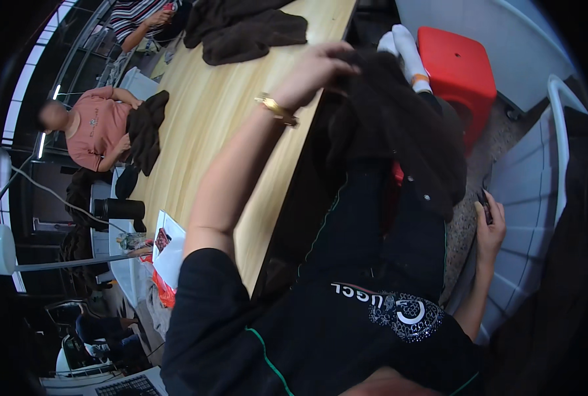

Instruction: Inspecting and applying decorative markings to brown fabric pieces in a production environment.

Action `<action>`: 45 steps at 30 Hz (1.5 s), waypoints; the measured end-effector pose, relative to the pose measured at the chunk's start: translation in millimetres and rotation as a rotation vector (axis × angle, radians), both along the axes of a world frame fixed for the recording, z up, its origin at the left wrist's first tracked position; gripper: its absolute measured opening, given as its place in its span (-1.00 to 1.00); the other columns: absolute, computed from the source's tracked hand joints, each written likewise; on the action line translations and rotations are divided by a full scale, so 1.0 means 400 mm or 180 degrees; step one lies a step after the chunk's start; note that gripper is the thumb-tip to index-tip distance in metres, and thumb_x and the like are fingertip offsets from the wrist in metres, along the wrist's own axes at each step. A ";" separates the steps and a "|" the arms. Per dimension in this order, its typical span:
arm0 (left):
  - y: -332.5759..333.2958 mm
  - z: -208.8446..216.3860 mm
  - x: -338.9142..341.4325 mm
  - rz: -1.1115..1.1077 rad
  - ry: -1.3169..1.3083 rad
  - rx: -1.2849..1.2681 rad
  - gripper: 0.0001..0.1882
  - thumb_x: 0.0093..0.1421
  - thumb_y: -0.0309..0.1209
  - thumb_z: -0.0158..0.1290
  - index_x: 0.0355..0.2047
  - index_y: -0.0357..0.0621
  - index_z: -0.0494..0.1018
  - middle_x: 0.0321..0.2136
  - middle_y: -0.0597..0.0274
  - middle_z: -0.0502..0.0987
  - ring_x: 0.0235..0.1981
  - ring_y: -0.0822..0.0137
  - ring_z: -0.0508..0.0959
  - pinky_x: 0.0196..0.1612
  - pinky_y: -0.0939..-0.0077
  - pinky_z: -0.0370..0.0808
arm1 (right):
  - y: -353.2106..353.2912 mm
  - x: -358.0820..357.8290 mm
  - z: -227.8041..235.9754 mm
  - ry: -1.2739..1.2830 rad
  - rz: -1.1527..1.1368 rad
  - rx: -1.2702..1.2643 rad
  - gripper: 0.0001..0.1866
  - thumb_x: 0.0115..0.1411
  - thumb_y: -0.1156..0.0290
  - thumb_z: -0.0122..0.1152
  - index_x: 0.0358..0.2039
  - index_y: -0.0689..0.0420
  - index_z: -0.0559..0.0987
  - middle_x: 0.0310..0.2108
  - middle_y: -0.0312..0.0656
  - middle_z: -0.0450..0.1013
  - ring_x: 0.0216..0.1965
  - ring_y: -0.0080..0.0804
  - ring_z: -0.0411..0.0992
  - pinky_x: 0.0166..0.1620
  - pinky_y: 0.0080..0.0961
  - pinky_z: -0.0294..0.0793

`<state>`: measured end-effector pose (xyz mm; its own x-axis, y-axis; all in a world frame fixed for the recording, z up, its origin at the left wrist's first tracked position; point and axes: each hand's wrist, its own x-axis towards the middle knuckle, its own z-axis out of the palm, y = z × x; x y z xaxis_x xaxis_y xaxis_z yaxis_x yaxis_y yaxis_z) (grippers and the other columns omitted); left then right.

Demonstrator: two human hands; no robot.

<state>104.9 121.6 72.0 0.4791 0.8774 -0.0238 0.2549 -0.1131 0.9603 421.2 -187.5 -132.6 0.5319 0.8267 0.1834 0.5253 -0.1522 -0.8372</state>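
Note:
A dark brown garment (399,125) lies across my lap and legs, with two small pale snaps or buttons near its lower right part. My left hand (320,69), with a gold watch or bracelet on the wrist, reaches over the table edge and pinches the garment's upper end. Low at my right side, away from the cloth, my right hand (491,228) is closed around a small dark pointed tool (486,203), which looks like thread snips; most of it is hidden in the fingers.
A wood-grain table (201,125) runs along my left, with more dark brown garments (248,36) on its far part. Ahead is a red stool (456,63). A large grey bin (525,191) stands at my right. Across the table, a person in pink (96,125) handles dark cloth.

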 end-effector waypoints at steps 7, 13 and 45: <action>0.307 0.620 -0.424 0.0943 -0.0362 0.1448 -0.83 0.30 -0.53 0.09 -0.13 -0.30 0.55 -0.34 0.17 0.60 -0.36 0.32 0.62 -0.32 0.50 0.61 | 0.019 0.065 -0.036 0.0044 -0.0258 0.0311 -0.65 0.32 0.53 0.28 0.11 0.24 0.59 -0.22 -0.34 0.45 -0.23 -0.62 0.37 -0.12 -0.68 0.37; 0.441 0.753 -0.810 0.3233 -0.1403 0.2459 -0.79 0.18 -0.66 0.05 -0.19 -0.38 0.60 -0.29 -0.10 0.65 -0.42 0.01 0.69 -0.33 0.13 0.72 | 0.011 0.056 -0.064 0.0103 -0.0312 0.0206 -0.66 0.32 0.54 0.27 0.11 0.25 0.58 -0.21 -0.31 0.47 -0.21 -0.59 0.39 -0.10 -0.66 0.38; 0.029 -0.584 0.088 -0.1012 0.1641 0.1789 -0.16 0.09 -0.52 0.31 0.38 -0.07 0.22 0.36 -0.18 0.19 0.37 -0.10 0.25 0.41 0.20 0.24 | 0.009 0.223 0.557 -0.2427 -0.1065 -0.0431 -0.72 0.36 0.08 0.14 -0.08 -0.11 0.69 -0.19 -0.15 0.63 -0.12 -0.24 0.62 -0.09 -0.34 0.58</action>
